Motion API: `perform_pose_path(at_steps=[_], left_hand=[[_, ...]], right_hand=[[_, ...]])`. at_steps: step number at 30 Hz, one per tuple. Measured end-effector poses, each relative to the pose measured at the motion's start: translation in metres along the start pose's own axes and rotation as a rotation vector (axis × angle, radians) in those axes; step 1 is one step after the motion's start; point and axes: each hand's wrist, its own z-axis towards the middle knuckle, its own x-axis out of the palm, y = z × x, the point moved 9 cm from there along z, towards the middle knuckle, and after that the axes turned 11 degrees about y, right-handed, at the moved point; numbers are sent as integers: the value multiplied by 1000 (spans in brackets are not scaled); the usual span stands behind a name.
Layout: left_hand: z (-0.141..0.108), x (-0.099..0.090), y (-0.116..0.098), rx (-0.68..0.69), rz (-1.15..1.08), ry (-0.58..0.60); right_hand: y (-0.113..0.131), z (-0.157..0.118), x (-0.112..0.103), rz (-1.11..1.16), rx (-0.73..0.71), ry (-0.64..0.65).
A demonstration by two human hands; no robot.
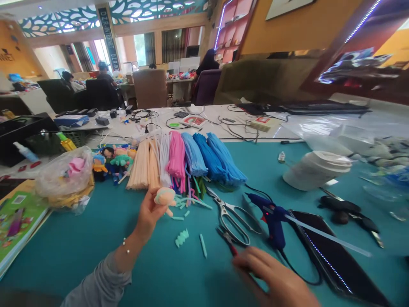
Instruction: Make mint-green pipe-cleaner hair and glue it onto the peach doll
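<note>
My left hand [149, 211] pinches a small peach-coloured doll figure [165, 197] with a pale green band round its head, just above the mat. Low in the view, my right hand [275, 277], a little blurred, is closed round the red handles of a pair of pliers [227, 239]. Their dark jaws lie beside the large scissors [234, 219]. Between my hands, a ridged pale green piece [182, 238] and a short pale green stick [203, 246] rest on the mat. Several small green offcuts [178, 218] are scattered near the figure.
Bundles of pipe cleaners [176, 155] in peach, white, pink and blue lie ahead. To the right are a blue glue gun [271, 217] with its cord, a black tablet [338, 256] and a white tub [316, 170]. A plastic bag [65, 175] and small dolls [119, 160] sit left.
</note>
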Motion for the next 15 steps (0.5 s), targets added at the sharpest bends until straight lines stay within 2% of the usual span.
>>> perform_pose_path(at_steps=[3, 5, 10, 15], left_hand=[[0, 3, -3, 23, 5, 8], [-1, 4, -4, 36, 10, -2], [-3, 5, -1, 29, 49, -2], [-6, 5, 5, -8, 55, 9]], right_hand=[[38, 42, 29, -132, -133, 208], [50, 64, 47, -201, -178, 313], [39, 92, 78, -240, -184, 484], [27, 92, 93, -194, -179, 493]])
